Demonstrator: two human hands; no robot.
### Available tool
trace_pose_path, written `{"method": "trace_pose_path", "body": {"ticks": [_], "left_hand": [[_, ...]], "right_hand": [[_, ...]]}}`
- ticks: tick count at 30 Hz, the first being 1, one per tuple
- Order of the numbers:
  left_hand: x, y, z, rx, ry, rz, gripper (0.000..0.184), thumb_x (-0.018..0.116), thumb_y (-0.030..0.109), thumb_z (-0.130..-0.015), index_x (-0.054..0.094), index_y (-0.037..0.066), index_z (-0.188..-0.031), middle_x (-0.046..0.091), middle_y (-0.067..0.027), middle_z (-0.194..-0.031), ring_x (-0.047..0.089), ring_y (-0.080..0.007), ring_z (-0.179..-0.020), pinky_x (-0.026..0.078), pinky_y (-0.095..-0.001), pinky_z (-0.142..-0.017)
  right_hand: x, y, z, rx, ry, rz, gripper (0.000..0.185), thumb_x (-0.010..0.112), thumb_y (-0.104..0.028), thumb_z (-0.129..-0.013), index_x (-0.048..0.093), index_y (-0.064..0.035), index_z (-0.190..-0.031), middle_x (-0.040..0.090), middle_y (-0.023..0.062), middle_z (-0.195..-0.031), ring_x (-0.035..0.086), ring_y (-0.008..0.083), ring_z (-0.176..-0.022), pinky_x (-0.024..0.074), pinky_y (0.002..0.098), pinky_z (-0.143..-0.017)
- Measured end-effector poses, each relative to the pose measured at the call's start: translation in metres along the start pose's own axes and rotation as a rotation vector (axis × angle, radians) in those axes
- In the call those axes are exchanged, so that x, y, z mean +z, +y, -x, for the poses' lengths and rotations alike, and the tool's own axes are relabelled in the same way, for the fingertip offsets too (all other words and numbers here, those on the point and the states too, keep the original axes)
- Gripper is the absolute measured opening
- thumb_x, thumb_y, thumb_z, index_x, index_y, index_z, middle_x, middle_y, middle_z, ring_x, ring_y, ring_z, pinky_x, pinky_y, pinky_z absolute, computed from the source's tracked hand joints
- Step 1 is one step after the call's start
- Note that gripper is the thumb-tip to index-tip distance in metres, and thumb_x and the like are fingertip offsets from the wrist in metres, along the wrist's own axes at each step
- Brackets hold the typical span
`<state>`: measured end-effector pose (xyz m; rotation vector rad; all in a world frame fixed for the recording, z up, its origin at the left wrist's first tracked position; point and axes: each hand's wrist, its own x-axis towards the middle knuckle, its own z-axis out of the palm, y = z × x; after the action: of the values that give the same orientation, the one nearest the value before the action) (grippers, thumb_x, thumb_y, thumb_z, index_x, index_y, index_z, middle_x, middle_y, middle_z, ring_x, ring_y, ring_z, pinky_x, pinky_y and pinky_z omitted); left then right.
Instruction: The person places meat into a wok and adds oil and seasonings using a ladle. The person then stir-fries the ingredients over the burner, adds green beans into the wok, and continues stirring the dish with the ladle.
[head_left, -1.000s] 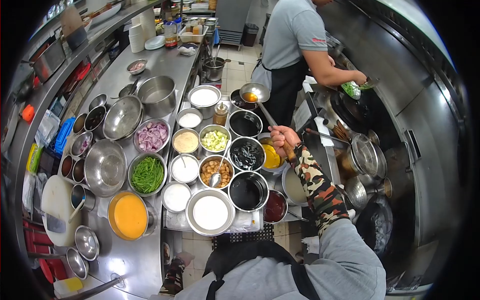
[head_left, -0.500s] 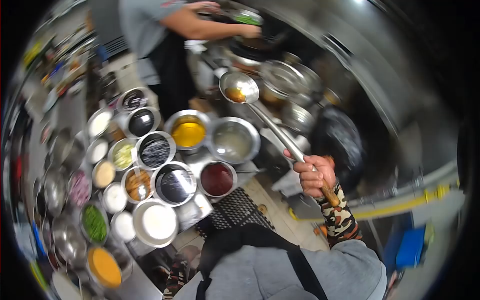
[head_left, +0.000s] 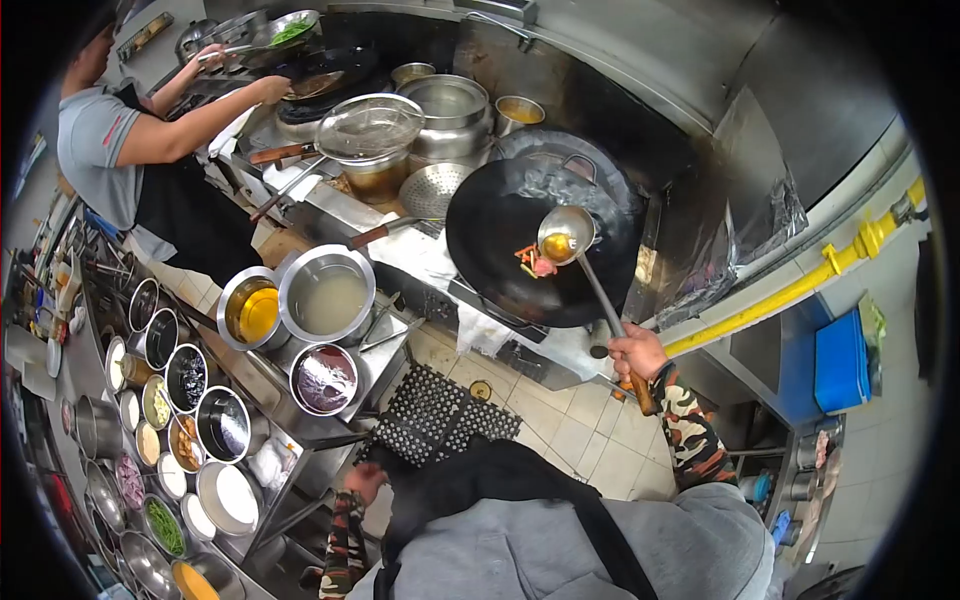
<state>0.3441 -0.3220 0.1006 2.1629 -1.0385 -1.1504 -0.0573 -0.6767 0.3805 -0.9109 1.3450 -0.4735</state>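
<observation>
My right hand (head_left: 638,355) is closed round the wooden-ended handle of a long metal ladle (head_left: 597,290). The ladle's bowl, holding a little golden liquid, hangs over a large black wok (head_left: 490,215). Inside the wok, beside the bowl, lie a few pieces of orange, pink and green food (head_left: 535,262). Down at my side, near the prep counter, is my left hand (head_left: 366,481); its fingers are too small and unclear to read, and I see nothing in it.
A co-worker (head_left: 130,150) at the far left tilts a pan (head_left: 285,35) of greens. Between us stand a strainer (head_left: 370,128) over a pot and a perforated skimmer (head_left: 435,190). To my left are pots of yellow liquid (head_left: 252,312), cloudy liquid (head_left: 327,290) and red sauce (head_left: 323,379).
My view has swung right towards the stove. The ladle with its golden liquid has gone from beside the seasoning pots to over the wok. My left hand has come into clearer sight.
</observation>
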Motion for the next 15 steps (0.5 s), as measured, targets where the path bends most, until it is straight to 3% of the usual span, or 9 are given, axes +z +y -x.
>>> {"method": "trace_pose_path", "body": {"ticks": [2,4,6,8,10,13,15], "left_hand": [[-0.01,0.099,-0.004,-0.061,0.054,0.317,0.024,0.064,0.017,-0.083,0.063,0.0,-0.099,0.067,-0.0103,-0.087,0.062,-0.0154,-0.083,0.05,-0.0302,-0.075],[-0.001,0.147,-0.023,0.195,0.126,0.272,0.02,0.063,0.01,-0.082,0.063,0.001,-0.1,0.066,-0.0081,-0.09,0.061,-0.0124,-0.083,0.05,-0.0282,-0.074],[-0.004,0.231,-0.022,0.429,0.17,0.263,0.025,0.066,0.014,-0.079,0.063,0.002,-0.101,0.065,-0.0099,-0.085,0.062,-0.0179,-0.075,0.049,-0.0308,-0.068],[-0.007,0.298,-0.033,0.825,0.265,0.08,0.024,0.068,0.013,-0.076,0.064,0.003,-0.098,0.063,-0.0102,-0.082,0.061,-0.025,-0.075,0.049,-0.0347,-0.071],[-0.002,0.344,-0.055,1.034,0.368,-0.101,0.025,0.07,0.013,-0.073,0.064,0.005,-0.095,0.061,-0.01,-0.085,0.059,-0.0302,-0.082,0.048,-0.0384,-0.076],[0.003,0.397,-0.098,1.222,0.448,-0.261,0.031,0.071,0.016,-0.07,0.061,0.005,-0.097,0.058,-0.0101,-0.096,0.056,-0.0292,-0.092,0.046,-0.0393,-0.079],[0.012,0.402,-0.136,1.284,0.322,-0.397,0.022,0.071,0.026,-0.071,0.06,0.007,-0.072,0.059,-0.008,-0.076,0.058,-0.0259,-0.076,0.046,-0.0378,-0.071]], "right_hand": [[-0.017,0.006,0.003,-0.182,0.074,0.24,0.035,0.052,-0.004,-0.083,0.048,-0.0014,-0.118,0.044,0.0014,-0.057,0.04,0.011,-0.036,0.0331,0.0273,-0.031],[-0.027,0.003,0.015,-0.21,0.09,0.287,0.043,0.052,-0.005,-0.084,0.044,-0.0025,-0.126,0.043,0.0005,-0.055,0.041,0.0108,-0.035,0.0331,0.027,-0.03],[-0.037,0.003,0.021,-0.211,0.077,0.369,0.045,0.053,-0.008,-0.085,0.045,-0.0055,-0.129,0.043,-0.0004,-0.055,0.041,0.0098,-0.035,0.0332,0.0265,-0.03],[-0.037,0.011,0.025,-0.217,0.08,0.4,0.04,0.054,-0.011,-0.086,0.046,-0.0062,-0.126,0.042,-0.0005,-0.055,0.041,0.0101,-0.035,0.0335,0.027,-0.03],[-0.033,0.02,0.015,-0.129,0.04,0.352,0.034,0.053,-0.011,-0.087,0.048,-0.005,-0.12,0.042,-0.0003,-0.055,0.042,0.0109,-0.035,0.0335,0.0276,-0.03],[-0.019,0.015,-0.015,-0.102,0.008,0.223,0.028,0.051,-0.008,-0.088,0.049,-0.0071,-0.116,0.041,0.0,-0.055,0.04,0.0108,-0.035,0.032,0.0274,-0.03],[-0.015,0.0,-0.025,-0.107,0.021,0.197,0.028,0.051,-0.008,-0.088,0.05,-0.0076,-0.116,0.041,0.0002,-0.055,0.04,0.0104,-0.035,0.0316,0.027,-0.029]]}}
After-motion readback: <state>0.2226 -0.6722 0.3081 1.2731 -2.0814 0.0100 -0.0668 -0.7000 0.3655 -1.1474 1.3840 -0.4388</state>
